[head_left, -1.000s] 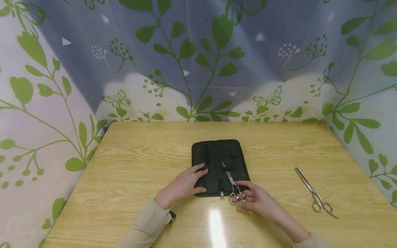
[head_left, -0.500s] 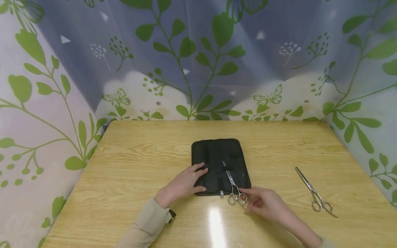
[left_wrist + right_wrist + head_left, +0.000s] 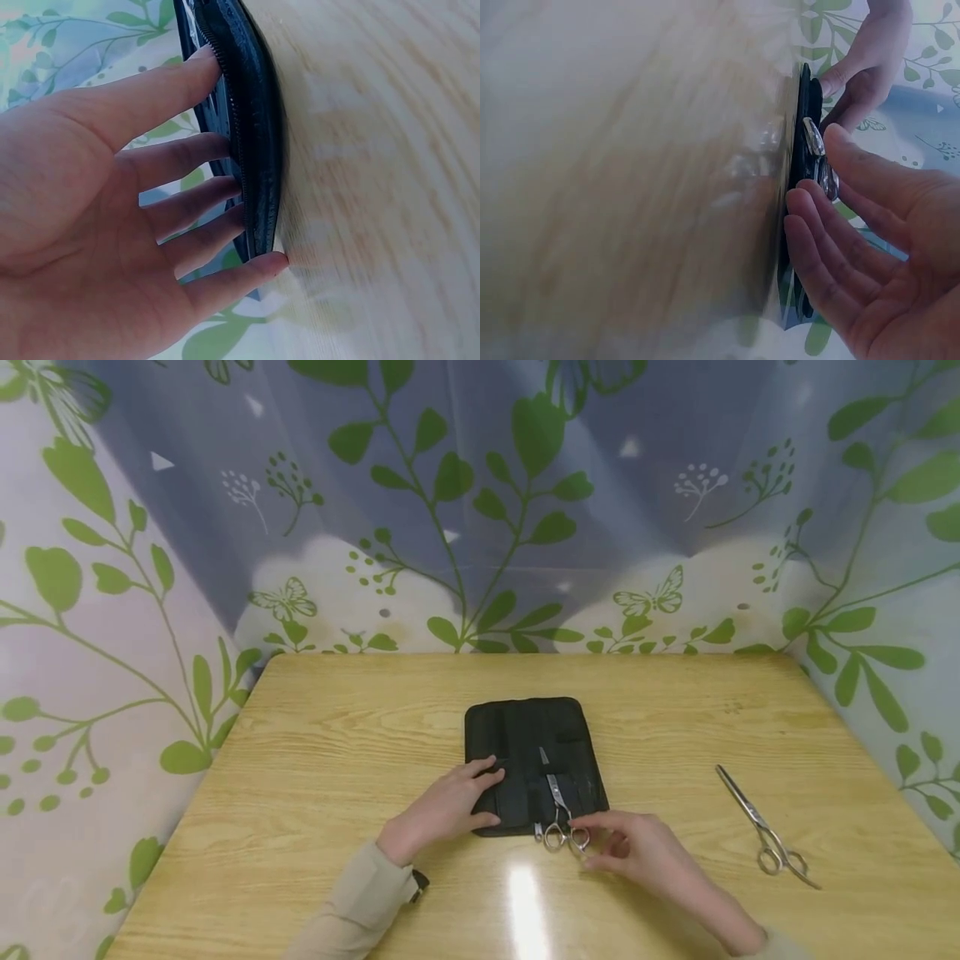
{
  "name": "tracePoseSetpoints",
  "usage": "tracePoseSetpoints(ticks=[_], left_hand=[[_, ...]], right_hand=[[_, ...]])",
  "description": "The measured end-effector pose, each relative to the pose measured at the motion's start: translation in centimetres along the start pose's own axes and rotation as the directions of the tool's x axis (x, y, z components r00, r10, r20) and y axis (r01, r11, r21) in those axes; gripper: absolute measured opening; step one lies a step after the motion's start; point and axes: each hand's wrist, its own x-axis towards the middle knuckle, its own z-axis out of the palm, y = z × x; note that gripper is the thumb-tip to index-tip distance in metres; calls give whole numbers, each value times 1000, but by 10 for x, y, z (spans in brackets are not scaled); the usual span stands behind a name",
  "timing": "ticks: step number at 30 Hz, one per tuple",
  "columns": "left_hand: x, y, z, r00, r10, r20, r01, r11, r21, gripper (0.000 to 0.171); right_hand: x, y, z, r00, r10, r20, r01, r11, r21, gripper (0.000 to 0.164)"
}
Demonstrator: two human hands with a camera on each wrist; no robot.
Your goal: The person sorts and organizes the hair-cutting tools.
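Note:
A black zip case [image 3: 532, 727] lies spread flat on the table, its zip edge [image 3: 238, 112] visible in the left wrist view. My left hand [image 3: 444, 810] rests on the case's left side with spread, fairly straight fingers. Silver hairdressing scissors [image 3: 555, 790] lie over the case's right half, their blades passing under a dark strap and the tip showing beyond it. Both finger rings stick out past the near edge. With thumb and index finger, my right hand [image 3: 648, 853] pinches the right ring of the handle [image 3: 813, 139].
Another pair of silver scissors [image 3: 763, 828] lies on the wooden table [image 3: 337, 718] at the right, points away from me. A small zip pull [image 3: 537, 832] hangs at the case's near edge. Leaf-patterned cloth [image 3: 420, 568] stands behind and beside the table.
The scissors' rings swung slightly left, and the blades moved a little further under the strap. My right hand shifted its grip on the handle. My left hand stayed in place.

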Motion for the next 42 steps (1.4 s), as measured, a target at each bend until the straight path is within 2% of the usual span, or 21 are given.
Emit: tracePoseSetpoints(ticks=[8,18,27,31,37,42], left_hand=[[-2,1,0,1000,-18,5,18,1000,-12,64],[-1,3,1,1000,-11,10,11,1000,14,64],[-1,5,3,1000,-16,11,16,1000,4,65],[0,4,3,1000,-17,4,17,1000,9,65],[-1,2,3,1000,-17,-14,17,1000,10,65],[0,1,3,1000,-14,-22,15,1000,14,65]], right_hand=[[1,-1,1,992,-118,-47,110,983,-148,45],[6,-3,1,987,-150,-65,129,956,-263,49],[11,3,-1,978,-198,-57,171,933,-317,49],[14,5,-3,980,-195,-47,167,920,-354,53],[19,5,-5,988,-149,-26,129,920,-371,54],[25,4,-6,988,-146,-54,112,909,-402,53]])
